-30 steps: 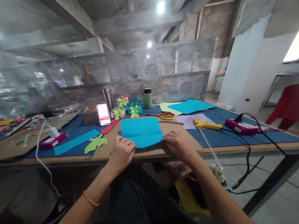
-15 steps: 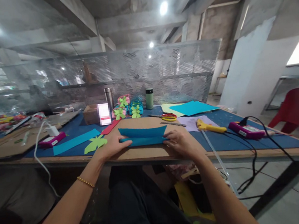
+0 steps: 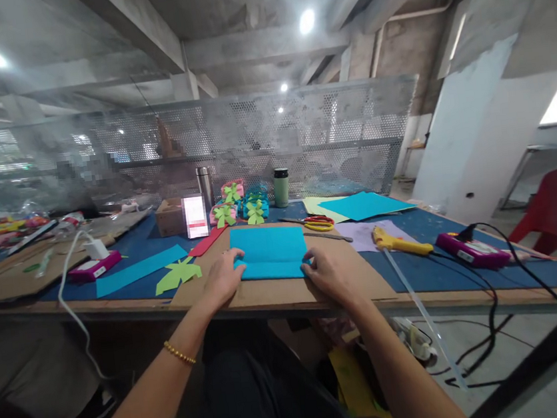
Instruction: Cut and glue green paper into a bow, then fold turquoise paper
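Observation:
A bright blue sheet of craft paper [image 3: 268,242] lies on a cardboard board [image 3: 268,298] before me, with a crease running across its lower part. The fingers of my left hand [image 3: 223,276] are closed on the sheet's left edge, near the bottom corner. At the lower right corner, my right hand [image 3: 330,274] pinches the paper between thumb and fingers. Left of the board are a light green bow-shaped cutout [image 3: 180,274], a blue paper strip [image 3: 139,270] and a red strip [image 3: 208,241].
Yellow glue gun [image 3: 403,243], yellow-and-red-handled scissors [image 3: 319,223] and stacked coloured sheets [image 3: 366,206] lie to the right. Purple power boxes [image 3: 473,250] with cables sit at both sides. Bow-topped paper pieces [image 3: 255,212], a green tumbler [image 3: 281,188] and a cardboard box [image 3: 169,218] stand behind.
The blue sheet, raised and folded toward me before, now lies flatter with more of its face showing. Both hands stay at its sides. The view has shifted slightly.

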Tool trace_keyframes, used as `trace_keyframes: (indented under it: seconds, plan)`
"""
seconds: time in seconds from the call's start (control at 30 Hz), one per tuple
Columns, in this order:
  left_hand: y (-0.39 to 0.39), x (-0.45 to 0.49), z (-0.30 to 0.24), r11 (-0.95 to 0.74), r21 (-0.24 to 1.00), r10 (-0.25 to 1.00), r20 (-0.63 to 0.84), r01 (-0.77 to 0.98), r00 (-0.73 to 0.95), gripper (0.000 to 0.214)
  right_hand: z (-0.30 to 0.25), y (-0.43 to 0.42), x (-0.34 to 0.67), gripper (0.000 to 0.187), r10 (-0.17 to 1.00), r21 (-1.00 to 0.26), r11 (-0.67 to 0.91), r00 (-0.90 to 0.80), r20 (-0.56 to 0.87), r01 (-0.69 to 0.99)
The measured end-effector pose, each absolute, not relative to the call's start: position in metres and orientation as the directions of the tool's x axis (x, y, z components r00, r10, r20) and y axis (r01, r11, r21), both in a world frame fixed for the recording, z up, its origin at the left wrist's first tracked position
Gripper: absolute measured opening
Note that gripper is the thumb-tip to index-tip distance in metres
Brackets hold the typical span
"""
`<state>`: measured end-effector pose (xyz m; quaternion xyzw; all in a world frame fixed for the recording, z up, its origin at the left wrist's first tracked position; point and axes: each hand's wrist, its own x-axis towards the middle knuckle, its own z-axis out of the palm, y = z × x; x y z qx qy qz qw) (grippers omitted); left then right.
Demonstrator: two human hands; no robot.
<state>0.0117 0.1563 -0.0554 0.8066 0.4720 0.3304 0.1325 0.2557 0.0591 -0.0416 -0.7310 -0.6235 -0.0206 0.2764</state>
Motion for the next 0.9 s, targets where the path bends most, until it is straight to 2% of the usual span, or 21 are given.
trace_keyframes:
  seconds: [0.23, 0.4, 0.6, 0.77, 0.9]
  plan:
    - [0.1518, 0.0134, -0.0644, -0.569, 0.436, 0.812, 0.429, 0.697, 0.395, 0.037, -0.0463, 0.0584, 0.2578, 0.023, 0.9, -0.364, -0.088, 0.231, 0.37, 0.927]
    - [0.1507, 0.0127, -0.0663, -0.57, 0.433, 0.806, 0.457, 0.698, 0.375, 0.036, -0.0472, 0.0571, 0.2581, 0.024, 0.888, -0.386, -0.126, 0.277, 0.366, 0.914]
    - [0.1476, 0.0149, -0.0631, -0.489, 0.434, 0.859, 0.392, 0.757, 0.33, 0.031, -0.0487, 0.0542, 0.2565, 0.028, 0.866, -0.403, -0.19, 0.346, 0.361, 0.895]
    - [0.1477, 0.0132, -0.0636, -0.467, 0.422, 0.869, 0.382, 0.777, 0.316, 0.03, -0.0471, 0.0517, 0.2538, 0.022, 0.872, -0.375, -0.176, 0.321, 0.369, 0.91]
    - [0.1502, 0.0117, -0.0639, -0.479, 0.421, 0.865, 0.377, 0.77, 0.332, 0.03, -0.047, 0.0512, 0.2537, 0.023, 0.875, -0.361, -0.17, 0.309, 0.372, 0.917]
